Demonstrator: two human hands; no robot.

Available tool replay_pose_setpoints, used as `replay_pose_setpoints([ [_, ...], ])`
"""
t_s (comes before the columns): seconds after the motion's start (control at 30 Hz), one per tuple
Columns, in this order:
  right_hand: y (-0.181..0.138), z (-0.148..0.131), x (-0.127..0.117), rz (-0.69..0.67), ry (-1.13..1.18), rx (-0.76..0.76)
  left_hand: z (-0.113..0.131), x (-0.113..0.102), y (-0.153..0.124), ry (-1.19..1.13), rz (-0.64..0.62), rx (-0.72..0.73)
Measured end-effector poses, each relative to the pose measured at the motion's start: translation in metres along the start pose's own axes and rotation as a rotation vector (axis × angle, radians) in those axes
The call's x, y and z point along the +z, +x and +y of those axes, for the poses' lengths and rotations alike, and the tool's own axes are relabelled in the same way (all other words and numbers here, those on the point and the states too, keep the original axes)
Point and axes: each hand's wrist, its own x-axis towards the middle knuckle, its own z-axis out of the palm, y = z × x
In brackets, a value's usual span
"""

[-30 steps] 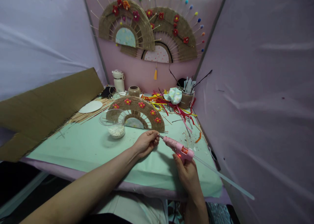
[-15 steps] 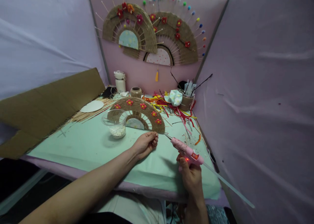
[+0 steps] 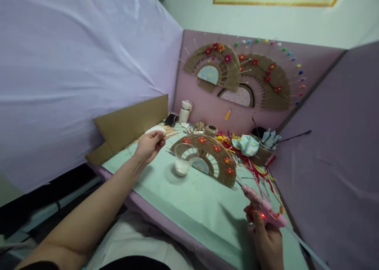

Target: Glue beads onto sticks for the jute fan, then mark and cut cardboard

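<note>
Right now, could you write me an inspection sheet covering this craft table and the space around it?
Surface: pale green tablecloth.
Job's things: twine-wrapped fan bearing five red flowers; clear cup of small white pieces.
Clutter: pipe cleaners, rear right.
Hands: left hand pinched, contents too small to tell; right hand grips pink glue gun, red light on.
Cables: nothing clearly seen.
Surroundings: two wall fans on pink panel; lilac cloth at sides.

Pink glue gun (image 3: pixel 258 201), tilted, red light (image 3: pixel 262 215) glowing; in right hand (image 3: pixel 266 236)
</note>
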Motion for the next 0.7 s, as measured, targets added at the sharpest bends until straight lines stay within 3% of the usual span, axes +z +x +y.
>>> replay_pose_setpoints([
  [0.1, -0.005, -0.003, 0.013, 0.032, 0.096, 0.027, -0.005, -0.019, 0.030, 0.010, 0.069, 0.040],
  [0.33, -0.012, -0.003, 0.024, 0.003, 0.054, 0.022, -0.062, -0.048, 0.073, 0.182, 0.233, -0.031],
  [0.7, -0.007, 0.003, 0.021, -0.036, 0.028, 0.049, -0.096, -0.065, 0.089, 0.350, 0.198, -0.104],
])
